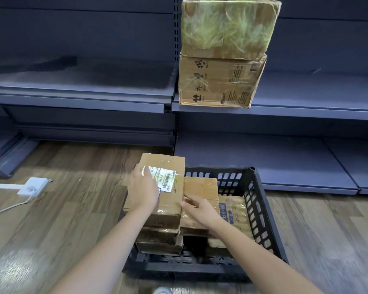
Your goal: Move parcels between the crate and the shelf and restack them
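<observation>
Both grips flat, unclenched: left hand (142, 188) and right hand (197, 206) only touch the labelled brown cardboard box (170, 202). It could topple off its stack (157, 236).

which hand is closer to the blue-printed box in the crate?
Right. The right hand is just left of the blue-printed box, over the plain taped box. The left hand rests farther left, on the labelled box.
</observation>
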Demonstrator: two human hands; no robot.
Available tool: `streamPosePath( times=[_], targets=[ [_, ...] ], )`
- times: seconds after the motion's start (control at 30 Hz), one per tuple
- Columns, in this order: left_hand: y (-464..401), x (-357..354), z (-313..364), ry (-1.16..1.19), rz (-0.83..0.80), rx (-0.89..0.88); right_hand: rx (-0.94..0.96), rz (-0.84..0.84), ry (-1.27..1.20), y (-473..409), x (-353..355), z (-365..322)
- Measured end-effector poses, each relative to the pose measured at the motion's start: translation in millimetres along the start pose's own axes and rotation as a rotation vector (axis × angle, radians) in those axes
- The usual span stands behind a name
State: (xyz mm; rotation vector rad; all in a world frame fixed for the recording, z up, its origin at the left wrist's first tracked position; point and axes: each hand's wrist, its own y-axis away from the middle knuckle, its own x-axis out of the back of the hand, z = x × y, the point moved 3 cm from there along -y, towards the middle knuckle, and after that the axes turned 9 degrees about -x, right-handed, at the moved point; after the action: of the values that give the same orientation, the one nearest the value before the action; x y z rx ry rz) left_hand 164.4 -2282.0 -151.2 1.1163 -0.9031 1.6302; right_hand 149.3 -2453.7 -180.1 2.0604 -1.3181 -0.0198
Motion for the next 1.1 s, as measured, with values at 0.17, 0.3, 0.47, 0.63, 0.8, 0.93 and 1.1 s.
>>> streamPosePath(
  times=[0.17, 0.3, 0.47, 0.63, 0.8, 0.93, 1.1],
  targets=[
    [16, -14, 70, 0.133, -0.011, -0.343, -0.218, 0.325, 0.050, -19, 48, 57],
    [31, -60, 119, 0.314, -0.325, -0.330, -0.377, 0.211, -0.006, -35, 56, 97],
    [35, -110, 116, 0.182, -0.513, -0.095, -0.338, 0.098, 0.029, -58, 45, 112],
    [25, -129, 96, 0.183, -0.501, 0.014, -0.314, 0.060, -0.057, -74, 40, 136],
    [25, -134, 99, 0.268, -0.463, 0.002, -0.444, 0.076, -0.389, -78, 51, 167],
    [34, -141, 111, 0.427, -0.604, 0.025, -0.535, 0.125, -0.650, -66, 65, 185],
    [36, -138, 118, 0.344, -0.621, -0.030, -0.515, 0.139, -0.690, -58, 70, 181]
  ],
)
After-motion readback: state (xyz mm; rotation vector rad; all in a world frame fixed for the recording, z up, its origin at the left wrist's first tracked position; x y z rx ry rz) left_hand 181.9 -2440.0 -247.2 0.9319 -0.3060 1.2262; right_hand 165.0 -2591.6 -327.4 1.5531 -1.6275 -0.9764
